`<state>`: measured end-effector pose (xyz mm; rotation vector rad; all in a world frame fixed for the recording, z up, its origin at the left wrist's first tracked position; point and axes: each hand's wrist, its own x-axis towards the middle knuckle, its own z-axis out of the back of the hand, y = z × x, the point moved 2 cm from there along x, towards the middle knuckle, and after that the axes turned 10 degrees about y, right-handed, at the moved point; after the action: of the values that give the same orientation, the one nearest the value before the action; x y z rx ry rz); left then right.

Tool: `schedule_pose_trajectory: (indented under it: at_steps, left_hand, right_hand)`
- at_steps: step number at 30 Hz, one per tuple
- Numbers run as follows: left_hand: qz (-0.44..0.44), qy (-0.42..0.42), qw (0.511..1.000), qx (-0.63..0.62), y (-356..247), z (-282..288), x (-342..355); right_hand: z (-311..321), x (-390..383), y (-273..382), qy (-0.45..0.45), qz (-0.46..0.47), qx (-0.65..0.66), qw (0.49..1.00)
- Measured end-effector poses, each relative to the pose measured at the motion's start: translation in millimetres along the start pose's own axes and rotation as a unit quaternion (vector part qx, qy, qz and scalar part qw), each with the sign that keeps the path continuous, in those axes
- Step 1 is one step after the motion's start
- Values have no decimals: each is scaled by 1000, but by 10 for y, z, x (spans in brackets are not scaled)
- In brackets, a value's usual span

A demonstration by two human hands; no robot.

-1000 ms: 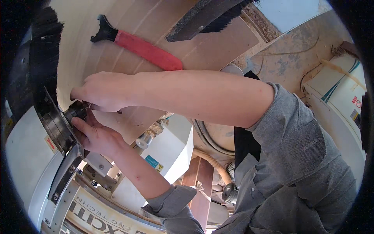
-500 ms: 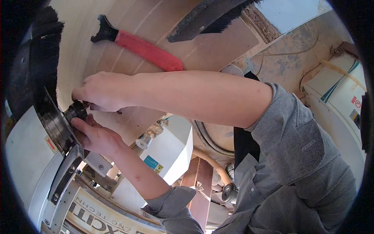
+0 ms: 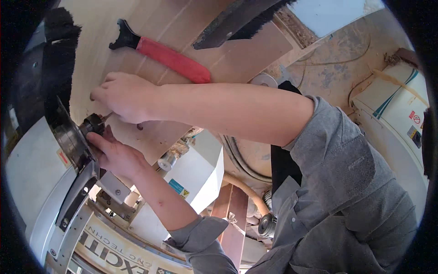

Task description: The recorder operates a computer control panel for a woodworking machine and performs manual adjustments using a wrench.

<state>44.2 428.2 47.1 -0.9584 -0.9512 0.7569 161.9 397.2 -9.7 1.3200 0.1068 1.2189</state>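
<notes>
My left hand (image 3: 116, 156) is closed around the dark collet nut (image 3: 95, 122), its thumb on the near side and its other fingers mostly hidden behind. A thin, pointed cutter bit (image 3: 106, 117) sticks out of the nut. Behind the nut is a round black metal flange (image 3: 70, 137) on the machine head. My right hand (image 3: 125, 97) hovers just above the bit, apart from it, with fingers loosely bent and nothing visible in them. Beyond my right forearm lies a spanner with a red grip and black hooked jaw (image 3: 169, 59), flat on the board.
A brown board (image 3: 246, 59) spreads under my arms. Black brush strips hang at the left (image 3: 61, 59) and top (image 3: 228, 27). A white machine panel (image 3: 36, 169) stands close left. A white cabinet (image 3: 397, 100) is at right, with a ribbed hose (image 3: 246, 187) below.
My right hand has come off the collet nut and risen slightly, uncovering the bit. My left hand stays on the nut. The whole view has shifted slightly.
</notes>
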Motion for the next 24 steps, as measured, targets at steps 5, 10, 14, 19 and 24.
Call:
schedule_pose_trajectory:
  at_steps: [5,10,14,19,24]
  left_hand:
    - [87,-49,994,-35,17,107,-117]
    - [87,94,985,117,268,207,-248]
    - [38,162,917,363,479,110,-317]
    - [-22,214,852,477,536,98,-401]
    - [-10,295,906,303,235,16,-689]
  right_hand:
    - [288,-139,185,148,-81,-39,985]
    - [717,-526,239,81,-7,-28,996]
    - [1222,-911,492,102,4,-13,995]
    - [1723,-1461,716,129,-58,36,989]
    - [2256,-2166,866,92,-89,6,992]
